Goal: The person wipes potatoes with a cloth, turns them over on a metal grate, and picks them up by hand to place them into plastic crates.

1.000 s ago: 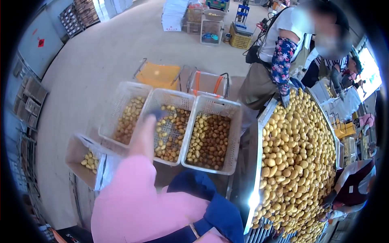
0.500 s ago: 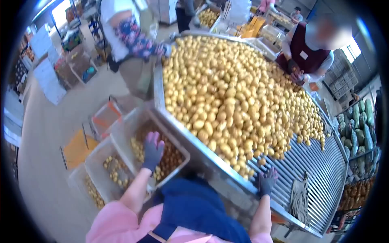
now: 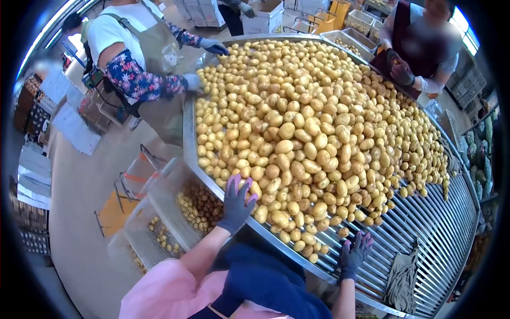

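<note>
A large heap of yellow potatoes (image 3: pixel 313 138) covers much of a metal table with a slatted surface (image 3: pixel 425 234). My left hand (image 3: pixel 237 204), in a grey glove with pink fingertips, lies at the table's near left edge, fingers spread against the outermost potatoes. My right hand (image 3: pixel 356 254), gloved alike, rests with fingers apart on the slats just below the heap's lower edge. Neither hand holds a potato that I can see. A crumpled grey cloth (image 3: pixel 402 282) lies on the slats right of my right hand.
Plastic crates (image 3: pixel 171 234) holding potatoes stand on the floor at the lower left. One co-worker in floral sleeves (image 3: pixel 133 74) reaches to the table's left side. Another in a dark red apron (image 3: pixel 414 32) stands across it. An orange-yellow cart (image 3: pixel 116 212) is beyond the crates.
My left hand has moved from above the crates to the potatoes at the table edge. My right hand stays by the slats. The view has shifted, and the left co-worker's second hand now shows.
</note>
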A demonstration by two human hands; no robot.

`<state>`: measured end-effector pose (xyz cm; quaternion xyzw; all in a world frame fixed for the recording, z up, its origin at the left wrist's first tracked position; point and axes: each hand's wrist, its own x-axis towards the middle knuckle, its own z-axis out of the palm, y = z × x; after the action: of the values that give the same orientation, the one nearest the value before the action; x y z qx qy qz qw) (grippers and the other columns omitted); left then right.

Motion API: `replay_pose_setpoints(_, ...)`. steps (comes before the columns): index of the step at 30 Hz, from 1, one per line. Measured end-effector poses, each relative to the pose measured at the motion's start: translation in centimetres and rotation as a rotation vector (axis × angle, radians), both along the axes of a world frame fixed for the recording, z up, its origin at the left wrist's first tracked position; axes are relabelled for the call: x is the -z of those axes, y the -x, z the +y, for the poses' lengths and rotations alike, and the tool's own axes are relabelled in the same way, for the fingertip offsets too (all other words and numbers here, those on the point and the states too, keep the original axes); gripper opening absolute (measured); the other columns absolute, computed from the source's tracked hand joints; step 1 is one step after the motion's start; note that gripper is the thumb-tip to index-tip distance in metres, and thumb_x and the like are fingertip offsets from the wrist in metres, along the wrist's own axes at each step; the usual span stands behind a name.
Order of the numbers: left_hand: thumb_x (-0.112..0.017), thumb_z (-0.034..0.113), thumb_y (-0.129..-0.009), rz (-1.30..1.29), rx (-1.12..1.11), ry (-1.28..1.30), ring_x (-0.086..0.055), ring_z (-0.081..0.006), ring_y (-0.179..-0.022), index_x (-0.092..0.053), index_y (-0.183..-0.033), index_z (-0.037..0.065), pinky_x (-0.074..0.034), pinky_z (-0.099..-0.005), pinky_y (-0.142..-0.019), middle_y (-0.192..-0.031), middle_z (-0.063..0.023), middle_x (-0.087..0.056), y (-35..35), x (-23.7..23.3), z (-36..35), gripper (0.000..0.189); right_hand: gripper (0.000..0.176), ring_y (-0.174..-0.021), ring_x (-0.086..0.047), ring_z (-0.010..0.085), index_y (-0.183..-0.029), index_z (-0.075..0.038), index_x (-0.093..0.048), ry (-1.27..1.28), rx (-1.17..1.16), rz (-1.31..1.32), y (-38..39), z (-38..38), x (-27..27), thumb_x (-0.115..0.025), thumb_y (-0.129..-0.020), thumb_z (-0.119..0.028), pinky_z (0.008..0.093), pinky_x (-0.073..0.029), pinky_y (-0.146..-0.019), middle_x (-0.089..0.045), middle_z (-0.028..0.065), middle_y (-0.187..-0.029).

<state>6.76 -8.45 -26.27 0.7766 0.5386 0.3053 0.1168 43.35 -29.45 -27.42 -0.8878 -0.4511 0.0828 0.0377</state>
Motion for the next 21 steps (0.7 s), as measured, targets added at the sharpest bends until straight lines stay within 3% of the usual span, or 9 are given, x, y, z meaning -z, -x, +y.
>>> replay_pose_setpoints(6,-0.069,0.025,-0.078,-0.023,-0.057,-0.037,-0.036,-0.0365,-0.121,-0.058,-0.118,0.014,-0.031,-0.0473,-0.102,-0.128,-0.0157,-0.044,0.4,-0.7,1.2,0.042,0.061,-0.139,-0.014,0.0377,-0.136,-0.014,-0.041,-0.063,0.016,0.039,0.1,0.2,-0.4,-0.062,-0.081,-0.03,0.0483,-0.01,-0.113,-0.024,0.0185,-0.149)
replay_pose_setpoints(10,-0.07,0.017,-0.077,-0.115,-0.103,-0.112,-0.042,-0.0337,-0.117,-0.064,-0.102,0.009,-0.037,-0.0442,-0.099,-0.124,-0.0145,-0.046,0.0,-3.5,4.5,0.027,0.066,-0.139,-0.013,0.0396,-0.137,-0.011,-0.041,-0.044,0.01,0.06,-0.4,0.1,-0.3,-0.064,-0.078,-0.032,0.049,-0.009,-0.113,-0.025,0.0187,-0.149)
replay_pose_setpoints(12,-0.067,0.015,-0.08,-0.623,-0.066,0.224,-0.05,-0.0318,-0.11,-0.065,-0.1,0.005,-0.041,-0.0402,-0.095,-0.121,-0.0144,-0.05,-0.4,-5.4,6.1,0.022,0.065,-0.138,-0.013,0.0423,-0.136,-0.01,-0.041,-0.049,-0.016,0.089,-0.5,-0.1,0.0,-0.064,-0.078,-0.031,0.0511,-0.01,-0.112,-0.025,0.019,-0.148)
replay_pose_setpoints(14,-0.057,0.006,-0.089,-0.311,0.061,0.098,-0.053,-0.0244,-0.115,-0.049,-0.122,-0.002,-0.044,-0.0347,-0.095,-0.121,-0.0132,-0.051,0.4,-4.1,8.4,0.035,0.065,-0.138,-0.014,0.0429,-0.135,-0.009,-0.042,-0.113,0.016,0.078,0.2,0.4,-0.6,-0.064,-0.079,-0.031,0.0521,-0.011,-0.112,-0.026,0.0196,-0.148)
replay_pose_setpoints(16,-0.058,0.005,-0.088,-0.101,0.047,0.078,-0.051,-0.024,-0.118,-0.047,-0.125,0.0,-0.042,-0.0327,-0.098,-0.124,-0.0138,-0.051,-0.4,-6.4,10.3,0.039,0.065,-0.139,-0.013,0.0407,-0.137,-0.011,-0.041,-0.092,0.027,0.098,0.1,0.2,-0.9,-0.064,-0.08,-0.03,0.0488,-0.009,-0.113,-0.025,0.0196,-0.148)
replay_pose_setpoints(20,-0.06,0.014,-0.087,-0.175,0.081,0.134,-0.049,-0.0272,-0.119,-0.049,-0.125,0.005,-0.039,-0.0346,-0.1,-0.127,-0.0156,-0.049,-1.5,-5.3,15.6,0.041,0.058,-0.138,-0.017,0.0395,-0.132,-0.008,-0.046,-0.126,0.007,0.095,-0.4,0.4,0.4,-0.064,-0.08,-0.027,0.047,-0.011,-0.113,-0.029,0.0203,-0.146)
replay_pose_setpoints(21,-0.061,0.018,-0.084,0.009,0.108,-0.01,-0.051,-0.0288,-0.112,-0.052,-0.121,0.007,-0.042,-0.0377,-0.093,-0.119,-0.0153,-0.051,-2.0,-5.4,16.9,0.039,0.056,-0.137,-0.02,0.0395,-0.131,-0.008,-0.047,-0.187,-0.011,0.151,-0.5,0.7,0.9,-0.063,-0.081,-0.026,0.0478,-0.013,-0.112,-0.031,0.0204,-0.145)
